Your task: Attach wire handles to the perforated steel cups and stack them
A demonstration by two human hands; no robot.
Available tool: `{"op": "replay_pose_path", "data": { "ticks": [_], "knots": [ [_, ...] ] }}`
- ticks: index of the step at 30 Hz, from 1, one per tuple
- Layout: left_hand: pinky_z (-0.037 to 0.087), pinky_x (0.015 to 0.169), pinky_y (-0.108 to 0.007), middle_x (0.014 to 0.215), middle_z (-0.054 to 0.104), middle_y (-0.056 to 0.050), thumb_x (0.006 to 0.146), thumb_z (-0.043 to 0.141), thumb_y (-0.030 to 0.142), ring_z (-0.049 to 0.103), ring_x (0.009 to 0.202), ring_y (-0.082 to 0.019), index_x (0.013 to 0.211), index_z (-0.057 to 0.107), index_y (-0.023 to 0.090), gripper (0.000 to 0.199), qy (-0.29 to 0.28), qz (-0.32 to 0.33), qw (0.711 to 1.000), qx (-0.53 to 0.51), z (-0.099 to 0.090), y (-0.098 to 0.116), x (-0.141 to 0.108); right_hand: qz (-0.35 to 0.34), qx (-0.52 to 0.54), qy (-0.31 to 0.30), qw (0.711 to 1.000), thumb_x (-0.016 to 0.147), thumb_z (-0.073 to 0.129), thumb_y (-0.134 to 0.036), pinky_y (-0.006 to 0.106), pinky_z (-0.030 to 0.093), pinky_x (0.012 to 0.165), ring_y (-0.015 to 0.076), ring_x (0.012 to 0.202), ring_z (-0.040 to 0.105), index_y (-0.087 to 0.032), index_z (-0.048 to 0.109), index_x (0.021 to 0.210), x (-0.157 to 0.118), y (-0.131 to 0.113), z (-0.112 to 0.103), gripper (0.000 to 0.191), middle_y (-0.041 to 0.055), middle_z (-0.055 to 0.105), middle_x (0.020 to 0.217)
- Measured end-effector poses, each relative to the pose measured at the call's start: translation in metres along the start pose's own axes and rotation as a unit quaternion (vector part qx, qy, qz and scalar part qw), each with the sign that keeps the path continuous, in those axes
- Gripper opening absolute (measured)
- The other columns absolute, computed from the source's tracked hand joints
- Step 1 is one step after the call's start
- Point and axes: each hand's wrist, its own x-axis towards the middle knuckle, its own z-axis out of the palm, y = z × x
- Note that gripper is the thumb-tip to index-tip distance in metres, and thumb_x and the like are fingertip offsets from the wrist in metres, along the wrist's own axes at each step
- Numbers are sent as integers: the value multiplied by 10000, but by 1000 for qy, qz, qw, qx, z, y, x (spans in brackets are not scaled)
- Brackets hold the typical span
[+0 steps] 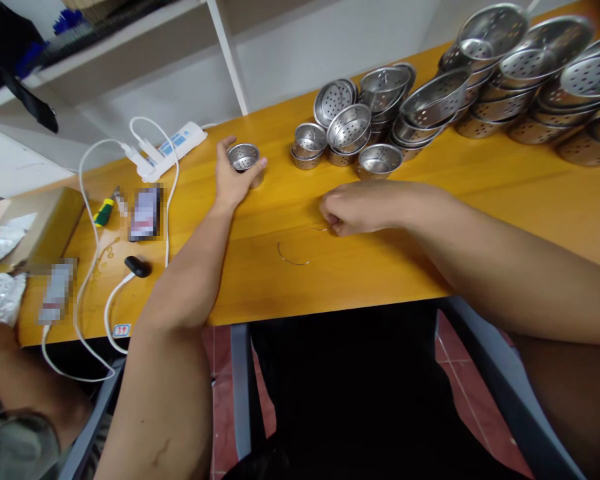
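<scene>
My left hand (231,180) is wrapped round a small perforated metal cup (245,156) standing on the wooden table (250,287), thumb on its right side. My right hand (353,208) is closed low over the table, fingers curled under. From its fingertips pokes a short bit of thin wire (321,229); the rest is hidden by the hand. A second thin, curved wire (293,262) lies on the table between my forearms. Just beyond my right hand sits a single perforated metal cup (380,160).
Stacked perforated cups (350,128) and tall stacks of larger perforated bowls (510,107) fill the back right. At left are a power strip (180,150) with white cables, a phone (145,213), a yellow-green screwdriver (105,212) and a cardboard box (55,227). Another person's arm (25,380) is at lower left.
</scene>
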Motion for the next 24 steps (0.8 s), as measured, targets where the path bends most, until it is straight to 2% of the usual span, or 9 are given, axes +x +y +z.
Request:
{"op": "replay_pose_path", "data": {
  "ticks": [3, 6, 8, 15, 18, 20, 24],
  "knots": [
    [552, 1354, -594, 1295, 870, 20, 853, 673, 1170, 701, 1417, -180, 1577, 451, 342, 1122, 20, -32, 999, 3, -1, 2, 0, 47, -61, -65, 995, 1009, 827, -235, 371, 376, 657, 265, 788, 718, -212, 911, 1042, -7, -9, -9, 93, 111, 855, 1008],
    [536, 1388, -603, 1476, 833, -34, 755, 741, 1193, 693, 1482, -229, 1577, 467, 324, 1227, 42, -47, 998, 9, -3, 3, 0, 24, -101, -65, 992, 1047, 813, -217, 377, 361, 665, 292, 874, 768, -146, 916, 1138, -8, -21, -14, 155, 168, 879, 1076],
    [514, 1421, -593, 1575, 792, -61, 753, 710, 1209, 660, 1556, -240, 1593, 473, 323, 1244, 52, -47, 997, 26, -5, 4, 0, 15, -121, -63, 991, 1063, 808, -228, 381, 358, 671, 308, 921, 790, -126, 914, 1183, -5, -25, -14, 190, 181, 887, 1111],
    [391, 1517, -610, 1830, 596, -130, 692, 677, 1256, 520, 1725, -274, 1603, 433, 315, 1332, 59, -84, 994, 45, -12, 20, 1, -7, -115, -49, 992, 1066, 794, -238, 396, 369, 721, 329, 1030, 804, -129, 889, 1202, 0, -15, -4, 199, 188, 889, 1207],
    [397, 1505, -612, 1844, 575, -122, 691, 771, 1210, 523, 1687, -268, 1572, 432, 317, 1299, 56, -92, 994, 30, -14, 27, 1, -18, -101, -30, 994, 1065, 796, -268, 391, 360, 740, 322, 1038, 794, -156, 860, 1168, 2, -9, -1, 165, 160, 879, 1207],
    [408, 1509, -598, 1783, 630, -77, 720, 819, 1165, 530, 1669, -260, 1566, 458, 328, 1244, 69, -76, 995, 13, -13, 26, 0, -19, -74, -8, 997, 1059, 783, -269, 385, 357, 748, 310, 1012, 781, -172, 836, 1127, 4, -3, 1, 130, 145, 867, 1189],
    [303, 1579, -565, 1620, 740, -27, 914, 760, 1074, 427, 1794, -229, 1627, 488, 342, 1057, 94, -2, 996, 0, -11, 16, 0, -25, 56, 62, 996, 1001, 764, -211, 377, 401, 775, 256, 869, 710, -223, 758, 1000, 7, 9, 3, 13, 64, 806, 978]
  ]
}}
